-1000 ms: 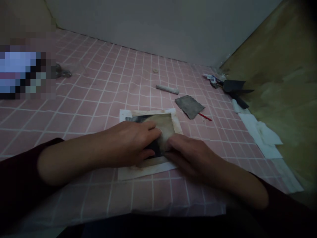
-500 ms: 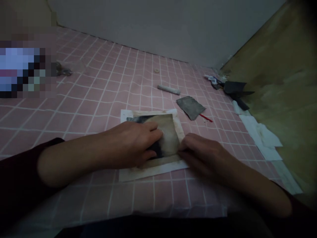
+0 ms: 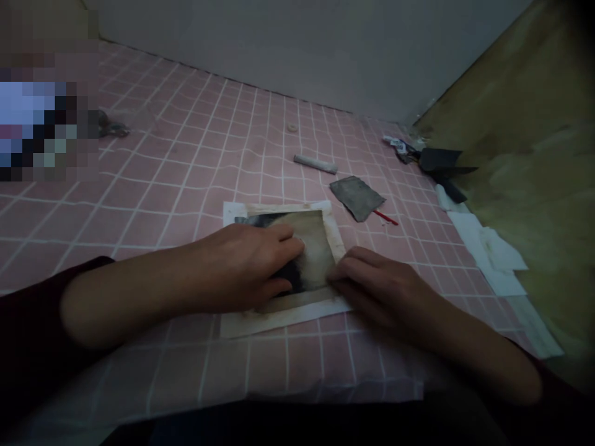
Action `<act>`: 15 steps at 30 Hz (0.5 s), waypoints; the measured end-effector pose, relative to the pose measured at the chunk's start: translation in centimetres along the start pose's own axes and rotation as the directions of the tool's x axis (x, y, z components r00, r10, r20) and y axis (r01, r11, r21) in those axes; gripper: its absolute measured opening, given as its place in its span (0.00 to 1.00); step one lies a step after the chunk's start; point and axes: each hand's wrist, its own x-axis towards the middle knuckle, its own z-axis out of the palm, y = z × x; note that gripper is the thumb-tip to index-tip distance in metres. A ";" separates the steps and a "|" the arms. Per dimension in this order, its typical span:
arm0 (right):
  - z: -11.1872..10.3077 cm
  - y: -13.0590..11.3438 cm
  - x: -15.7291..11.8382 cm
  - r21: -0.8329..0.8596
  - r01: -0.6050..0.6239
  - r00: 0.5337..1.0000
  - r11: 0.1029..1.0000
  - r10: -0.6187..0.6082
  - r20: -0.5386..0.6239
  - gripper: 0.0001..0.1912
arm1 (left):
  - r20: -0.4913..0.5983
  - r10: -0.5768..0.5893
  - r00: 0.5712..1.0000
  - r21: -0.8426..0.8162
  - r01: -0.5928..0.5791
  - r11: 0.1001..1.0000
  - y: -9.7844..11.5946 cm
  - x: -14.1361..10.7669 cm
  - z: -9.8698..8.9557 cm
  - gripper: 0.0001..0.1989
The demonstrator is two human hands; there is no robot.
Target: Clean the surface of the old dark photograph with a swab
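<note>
A sheet with a dark and pale picture (image 3: 316, 248) and a whitish, stained border lies on the pink checked cloth in front of me. My left hand (image 3: 251, 263) rests on the picture's left part, palm down, with its fingers apart and nothing visible in them. At the lower right corner of the picture is my right hand (image 3: 372, 279), its fingers pinched together at the surface. Whatever is between those fingertips is hidden and blurred.
Beyond the sheet lie a grey square piece (image 3: 357, 197), a red stick (image 3: 385, 217), a grey tube (image 3: 315, 164) and a small ring (image 3: 292, 128). White papers (image 3: 493, 251) and black scraps (image 3: 441, 162) are at the right. A pixelated area covers the upper left.
My right hand has shifted slightly left along the picture's lower right corner. My left hand keeps its place on the picture. The whole view has moved a little.
</note>
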 end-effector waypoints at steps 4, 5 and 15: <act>0.5 -0.5 0.6 0.015 0.060 0.998 0.998 -0.060 -0.016 0.05 | -0.002 -0.008 1.000 -0.008 0.008 1.000 0.0 0.0 0.0 0.13; 0.4 -0.4 0.5 0.019 0.044 0.999 0.999 -0.044 -0.011 0.05 | 0.002 -0.007 1.000 -0.008 0.007 1.000 0.0 0.0 0.0 0.13; 0.6 -0.5 0.4 -0.008 0.060 0.998 0.998 -0.060 -0.013 0.07 | -0.010 0.001 1.000 -0.005 -0.001 1.000 -0.1 0.0 0.1 0.14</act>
